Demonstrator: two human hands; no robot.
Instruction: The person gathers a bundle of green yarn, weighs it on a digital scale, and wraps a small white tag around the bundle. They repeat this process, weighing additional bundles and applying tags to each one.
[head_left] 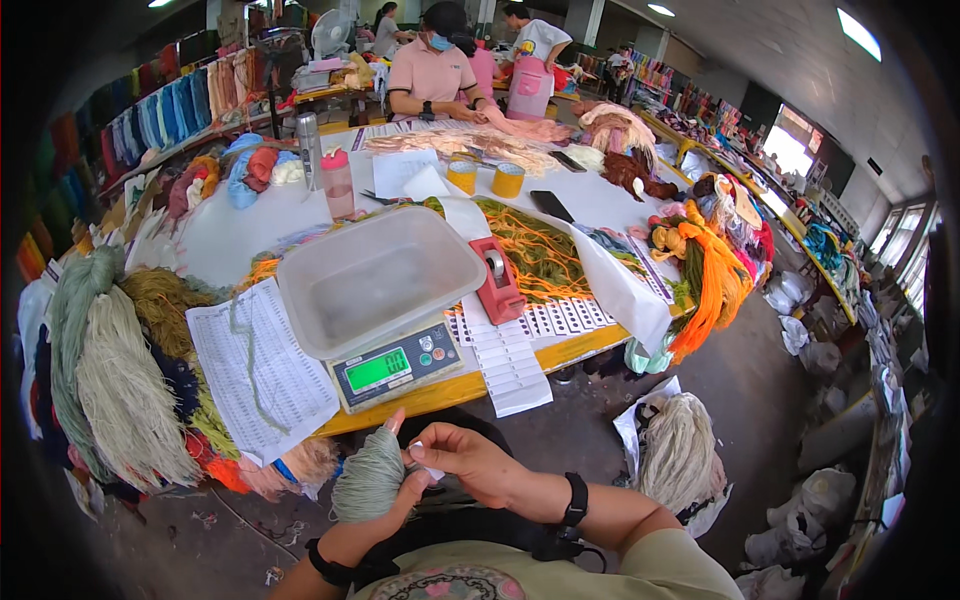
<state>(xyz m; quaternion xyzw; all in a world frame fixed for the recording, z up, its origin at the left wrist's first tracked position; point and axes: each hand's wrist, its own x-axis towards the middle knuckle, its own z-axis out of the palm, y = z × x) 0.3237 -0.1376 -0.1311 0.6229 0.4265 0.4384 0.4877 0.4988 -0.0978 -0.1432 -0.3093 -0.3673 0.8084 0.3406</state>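
Note:
A grey-green hank of yarn [366,480] is in my left hand [402,497], whose fingers are closed round it near the table's front edge. My right hand [475,463] is beside it, thumb and forefinger pinched on a small white slip of paper [432,472] at the side of the hank. Just beyond my hands stands a digital scale [395,365] with a green display. A translucent plastic tub [380,275] sits on it with nothing inside. Left of the scale lies a printed sheet [255,365] with a grey-green strand across it.
A red tape dispenser [495,280] and a strip of labels [508,365] lie right of the scale. Yarn hanks hang over the table's left edge [130,390] and right end [705,285]. A pale yarn bundle [680,445] rests on the floor. Across the table works a masked person [432,75].

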